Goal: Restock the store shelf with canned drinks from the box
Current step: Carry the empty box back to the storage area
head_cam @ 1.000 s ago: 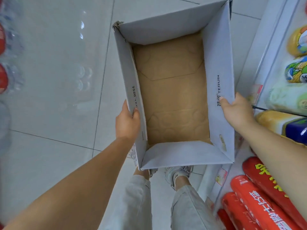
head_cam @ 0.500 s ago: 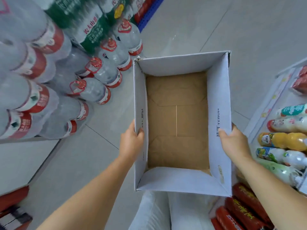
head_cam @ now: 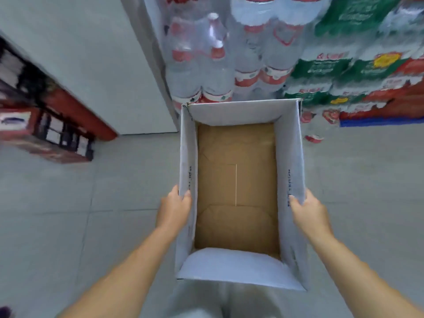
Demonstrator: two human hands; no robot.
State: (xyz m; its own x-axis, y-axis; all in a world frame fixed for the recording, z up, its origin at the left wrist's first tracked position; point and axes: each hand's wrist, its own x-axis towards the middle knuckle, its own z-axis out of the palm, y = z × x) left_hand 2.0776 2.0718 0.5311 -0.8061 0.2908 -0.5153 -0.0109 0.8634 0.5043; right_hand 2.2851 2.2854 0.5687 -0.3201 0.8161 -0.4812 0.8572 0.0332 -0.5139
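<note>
I hold the box (head_cam: pixel 290 145) up between my two hands, mouth upward, its long axis running straight away from me. My left hand (head_cam: pixel 174 210) pinches the left wall's rim and my right hand (head_cam: pixel 307 214) pinches the right wall's. It looks empty, so I judge the stocking finished; next I need somewhere to put it down.

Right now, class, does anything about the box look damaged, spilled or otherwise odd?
The box, gripped by the left hand and right hand, holds no cans: only its bare brown bottom shows. Its far left corner looks slightly ragged. Nothing looks spilled.
</note>
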